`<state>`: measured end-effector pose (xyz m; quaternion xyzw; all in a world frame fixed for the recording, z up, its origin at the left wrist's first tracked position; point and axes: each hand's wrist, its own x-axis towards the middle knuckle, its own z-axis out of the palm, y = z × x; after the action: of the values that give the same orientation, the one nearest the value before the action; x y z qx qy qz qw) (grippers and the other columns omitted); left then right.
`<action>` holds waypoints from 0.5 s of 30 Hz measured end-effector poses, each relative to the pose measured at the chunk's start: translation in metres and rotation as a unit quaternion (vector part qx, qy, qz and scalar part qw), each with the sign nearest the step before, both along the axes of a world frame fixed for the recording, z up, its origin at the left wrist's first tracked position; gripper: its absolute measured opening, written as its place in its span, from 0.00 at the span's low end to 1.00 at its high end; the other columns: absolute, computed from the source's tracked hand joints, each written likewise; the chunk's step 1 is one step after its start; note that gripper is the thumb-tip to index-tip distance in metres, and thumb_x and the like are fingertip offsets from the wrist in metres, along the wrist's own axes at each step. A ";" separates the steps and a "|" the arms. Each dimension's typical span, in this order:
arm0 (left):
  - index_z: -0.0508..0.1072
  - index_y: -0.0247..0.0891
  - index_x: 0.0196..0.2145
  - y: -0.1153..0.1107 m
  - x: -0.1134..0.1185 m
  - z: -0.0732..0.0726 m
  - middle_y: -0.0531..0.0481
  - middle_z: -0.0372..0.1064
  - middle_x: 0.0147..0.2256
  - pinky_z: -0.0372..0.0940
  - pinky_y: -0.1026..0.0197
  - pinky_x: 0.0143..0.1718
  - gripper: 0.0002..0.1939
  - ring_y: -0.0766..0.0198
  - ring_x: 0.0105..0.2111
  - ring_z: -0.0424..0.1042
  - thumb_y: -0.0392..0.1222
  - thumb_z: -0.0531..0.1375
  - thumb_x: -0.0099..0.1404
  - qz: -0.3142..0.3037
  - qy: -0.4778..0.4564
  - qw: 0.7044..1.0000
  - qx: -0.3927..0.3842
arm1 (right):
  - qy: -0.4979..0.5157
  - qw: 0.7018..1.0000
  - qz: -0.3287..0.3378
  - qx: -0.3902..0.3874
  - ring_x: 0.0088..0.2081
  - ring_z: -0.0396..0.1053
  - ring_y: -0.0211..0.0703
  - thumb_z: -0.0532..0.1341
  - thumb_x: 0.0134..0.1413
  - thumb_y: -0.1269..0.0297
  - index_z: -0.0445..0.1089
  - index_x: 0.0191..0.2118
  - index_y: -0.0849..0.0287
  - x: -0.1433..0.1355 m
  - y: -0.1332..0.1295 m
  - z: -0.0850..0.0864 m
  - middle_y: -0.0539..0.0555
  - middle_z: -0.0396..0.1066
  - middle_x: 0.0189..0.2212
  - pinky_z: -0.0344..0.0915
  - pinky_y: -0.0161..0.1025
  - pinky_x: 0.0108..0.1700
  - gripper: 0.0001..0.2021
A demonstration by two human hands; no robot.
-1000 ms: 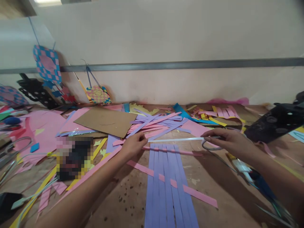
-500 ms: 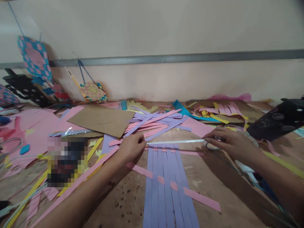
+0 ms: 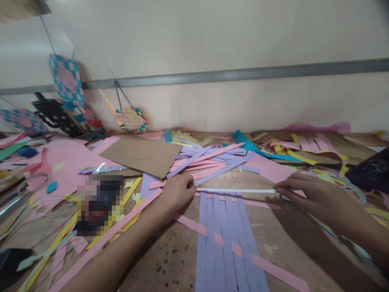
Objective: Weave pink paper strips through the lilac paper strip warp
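Observation:
A narrow, shiny whitish strip of tape [image 3: 234, 190] is stretched taut between my hands, just above the top ends of several lilac paper strips [image 3: 223, 231]. My left hand [image 3: 179, 192] pinches its left end, fingers curled in. At the other end my right hand [image 3: 300, 192] grips the tape between thumb and fingers; whatever sits behind those fingers is mostly hidden. One pink paper strip [image 3: 273, 269] runs slantwise over and under the lilac ones. Another pink strip [image 3: 258, 203] lies across near their top ends, just below the tape.
A brown cardboard piece [image 3: 139, 156] and a pile of pink and lilac strips [image 3: 209, 158] lie beyond my hands. Left are a blurred-out dark object [image 3: 100, 207] and cables [image 3: 39, 255]. A dark tumbler [image 3: 370, 172] lies right. Woven paper crafts [image 3: 130, 118] lean on the wall.
The view has swung a little left, so everything sits farther right in the picture. Both hands keep hold of the taut tape, with little visible movement over the lilac strips.

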<state>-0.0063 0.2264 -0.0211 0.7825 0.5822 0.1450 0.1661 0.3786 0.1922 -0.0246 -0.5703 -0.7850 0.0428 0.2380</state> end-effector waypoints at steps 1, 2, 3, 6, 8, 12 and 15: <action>0.70 0.42 0.25 0.000 0.000 0.000 0.52 0.75 0.29 0.54 0.60 0.32 0.10 0.58 0.32 0.72 0.33 0.58 0.65 0.000 0.002 1.000 0.001 | -0.006 1.000 0.003 0.000 0.34 0.77 0.55 0.56 0.66 0.46 0.81 0.34 0.44 0.000 0.000 -0.001 0.55 0.79 0.36 0.66 0.48 0.32 0.18; 0.70 0.42 0.25 0.001 0.000 0.000 0.52 0.75 0.29 0.54 0.60 0.32 0.10 0.58 0.32 0.72 0.33 0.58 0.65 0.000 0.004 1.000 0.002 | -0.012 1.000 0.005 0.001 0.34 0.76 0.55 0.56 0.66 0.46 0.80 0.34 0.44 0.001 0.001 -0.003 0.55 0.79 0.36 0.65 0.48 0.32 0.18; 0.70 0.42 0.25 0.001 0.000 0.000 0.52 0.74 0.29 0.55 0.60 0.32 0.10 0.58 0.32 0.72 0.33 0.58 0.65 -0.001 0.007 1.000 0.003 | -0.017 1.000 0.006 0.002 0.35 0.76 0.55 0.56 0.67 0.46 0.80 0.34 0.44 0.002 0.001 -0.005 0.55 0.79 0.37 0.66 0.48 0.33 0.18; 0.70 0.41 0.25 0.002 0.000 -0.001 0.51 0.74 0.29 0.55 0.60 0.32 0.10 0.57 0.32 0.72 0.34 0.58 0.64 -0.006 0.016 1.000 0.009 | -0.029 0.999 0.013 0.008 0.36 0.76 0.54 0.55 0.68 0.46 0.80 0.35 0.45 0.003 0.001 -0.009 0.54 0.79 0.37 0.66 0.47 0.34 0.19; 0.70 0.41 0.25 0.002 0.000 -0.002 0.50 0.74 0.29 0.54 0.59 0.32 0.10 0.56 0.32 0.72 0.35 0.58 0.64 -0.009 0.024 1.000 0.014 | -0.043 0.999 0.021 0.016 0.35 0.76 0.52 0.55 0.69 0.47 0.80 0.35 0.47 0.002 0.001 -0.011 0.54 0.78 0.36 0.65 0.46 0.34 0.19; 0.70 0.42 0.25 0.003 0.001 -0.002 0.49 0.73 0.28 0.53 0.59 0.31 0.09 0.55 0.32 0.71 0.34 0.58 0.63 -0.011 0.039 0.999 0.024 | -0.091 0.994 0.028 0.055 0.34 0.74 0.51 0.53 0.70 0.51 0.79 0.34 0.50 -0.003 -0.003 -0.012 0.55 0.76 0.35 0.62 0.44 0.33 0.20; 0.69 0.42 0.24 0.003 0.002 -0.001 0.50 0.73 0.27 0.52 0.59 0.30 0.10 0.56 0.30 0.71 0.34 0.57 0.63 -0.013 0.046 0.998 0.026 | -0.125 0.989 0.027 0.076 0.34 0.73 0.49 0.53 0.71 0.54 0.78 0.34 0.51 -0.007 -0.005 -0.013 0.55 0.75 0.33 0.59 0.44 0.33 0.20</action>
<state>-0.0047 0.2295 -0.0222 0.8000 0.5752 0.1214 0.1204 0.3717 0.1870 -0.0374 -0.5298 -0.8249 -0.0819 0.1792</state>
